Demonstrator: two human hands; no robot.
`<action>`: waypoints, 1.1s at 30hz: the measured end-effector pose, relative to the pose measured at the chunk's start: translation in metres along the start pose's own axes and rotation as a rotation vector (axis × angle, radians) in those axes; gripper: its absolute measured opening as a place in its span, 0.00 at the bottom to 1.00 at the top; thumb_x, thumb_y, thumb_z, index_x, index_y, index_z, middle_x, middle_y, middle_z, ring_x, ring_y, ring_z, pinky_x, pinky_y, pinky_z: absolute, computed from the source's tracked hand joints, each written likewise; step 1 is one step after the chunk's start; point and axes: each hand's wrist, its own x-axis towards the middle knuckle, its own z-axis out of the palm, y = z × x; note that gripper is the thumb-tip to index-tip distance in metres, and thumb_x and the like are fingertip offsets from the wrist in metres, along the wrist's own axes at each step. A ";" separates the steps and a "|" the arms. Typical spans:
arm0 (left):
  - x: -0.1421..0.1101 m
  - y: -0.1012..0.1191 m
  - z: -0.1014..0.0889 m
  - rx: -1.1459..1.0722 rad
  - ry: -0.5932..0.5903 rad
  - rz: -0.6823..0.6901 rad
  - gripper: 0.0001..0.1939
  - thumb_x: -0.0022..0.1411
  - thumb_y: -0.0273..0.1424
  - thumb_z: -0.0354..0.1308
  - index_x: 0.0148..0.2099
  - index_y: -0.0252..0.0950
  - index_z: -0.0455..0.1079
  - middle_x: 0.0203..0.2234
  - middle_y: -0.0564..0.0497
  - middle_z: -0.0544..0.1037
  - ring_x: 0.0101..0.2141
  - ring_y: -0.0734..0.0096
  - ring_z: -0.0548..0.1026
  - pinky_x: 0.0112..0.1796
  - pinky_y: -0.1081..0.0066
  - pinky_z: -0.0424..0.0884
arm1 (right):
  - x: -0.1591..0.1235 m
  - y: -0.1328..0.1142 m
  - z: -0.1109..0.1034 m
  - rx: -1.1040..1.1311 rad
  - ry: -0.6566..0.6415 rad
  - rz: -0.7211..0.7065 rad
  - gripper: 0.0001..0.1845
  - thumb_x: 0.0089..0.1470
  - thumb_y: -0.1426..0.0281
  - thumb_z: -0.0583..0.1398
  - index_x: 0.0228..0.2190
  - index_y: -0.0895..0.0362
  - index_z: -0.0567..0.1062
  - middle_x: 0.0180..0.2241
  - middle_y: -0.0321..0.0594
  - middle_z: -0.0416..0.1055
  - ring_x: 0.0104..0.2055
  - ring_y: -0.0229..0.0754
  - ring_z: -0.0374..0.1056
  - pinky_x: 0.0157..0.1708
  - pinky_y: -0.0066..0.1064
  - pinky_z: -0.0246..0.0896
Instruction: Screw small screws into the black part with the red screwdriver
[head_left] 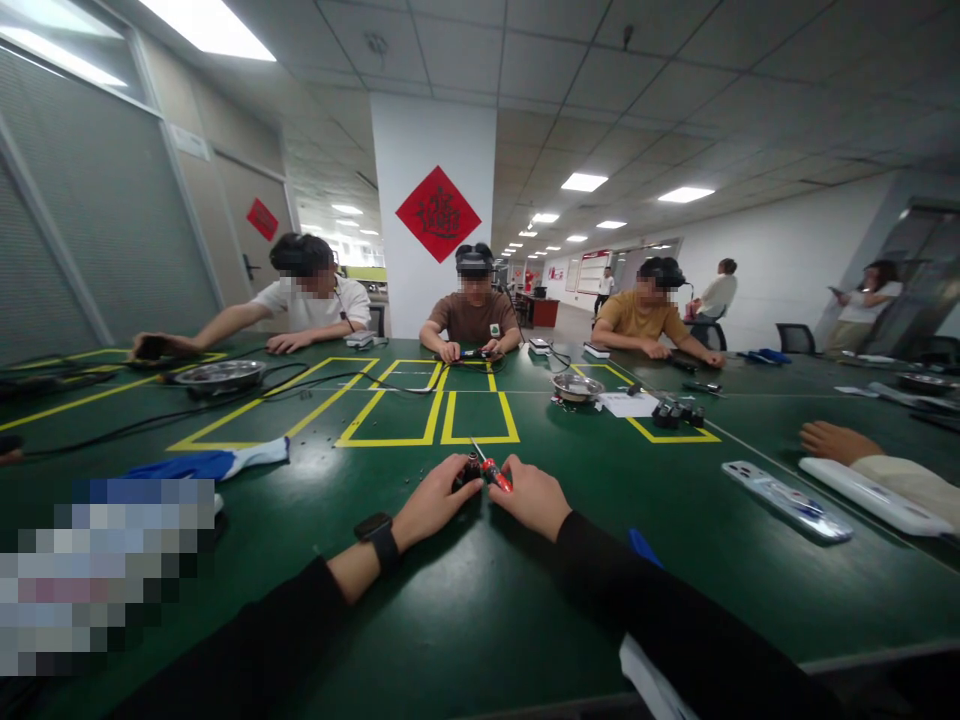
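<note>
My left hand is closed on a small dark cylindrical part with a copper-coloured top, just above the green table. In my right hand is a screwdriver with a red and black handle. Its thin shaft points up and to the left, away from me, beside the dark part. I cannot tell whether the two touch. The lower side of the part is hidden by my fingers. Tiny dark bits lie on the table just beyond my left hand.
Beyond my hands are yellow tape rectangles, a metal bowl, several black parts and a white paper. A phone lies to the right, blue-and-white gloves to the left. Several people sit around the table.
</note>
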 end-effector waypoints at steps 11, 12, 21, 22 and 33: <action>0.000 0.000 0.000 0.021 0.001 0.005 0.14 0.61 0.38 0.50 0.44 0.36 0.67 0.34 0.49 0.71 0.35 0.67 0.68 0.38 0.67 0.65 | 0.004 0.007 0.006 0.232 0.080 0.099 0.12 0.51 0.61 0.55 0.26 0.57 0.67 0.28 0.43 0.71 0.29 0.43 0.68 0.25 0.29 0.55; 0.000 0.000 0.000 0.021 0.003 0.008 0.14 0.61 0.38 0.50 0.44 0.36 0.67 0.35 0.48 0.71 0.35 0.67 0.68 0.38 0.67 0.65 | 0.007 0.009 0.007 0.395 0.106 0.130 0.11 0.51 0.61 0.55 0.27 0.57 0.67 0.27 0.42 0.71 0.28 0.42 0.68 0.25 0.29 0.56; -0.001 0.000 -0.002 -0.013 -0.004 0.001 0.15 0.59 0.37 0.53 0.46 0.36 0.66 0.37 0.48 0.72 0.37 0.66 0.69 0.41 0.66 0.65 | 0.025 0.019 0.001 1.541 0.293 0.263 0.19 0.44 0.68 0.63 0.40 0.59 0.70 0.33 0.39 0.73 0.28 0.34 0.71 0.29 0.24 0.66; -0.001 -0.001 -0.002 -0.016 -0.003 0.002 0.15 0.58 0.37 0.54 0.47 0.36 0.66 0.38 0.48 0.71 0.38 0.66 0.69 0.41 0.66 0.65 | 0.025 0.019 -0.002 1.682 0.313 0.291 0.18 0.41 0.70 0.65 0.37 0.60 0.71 0.31 0.38 0.74 0.26 0.32 0.70 0.27 0.22 0.66; -0.003 -0.003 0.000 0.025 0.020 0.015 0.16 0.55 0.33 0.57 0.46 0.36 0.65 0.39 0.47 0.71 0.39 0.64 0.69 0.42 0.65 0.65 | 0.023 0.020 -0.023 2.141 0.356 0.438 0.09 0.52 0.65 0.59 0.27 0.58 0.68 0.32 0.42 0.76 0.19 0.30 0.67 0.19 0.19 0.66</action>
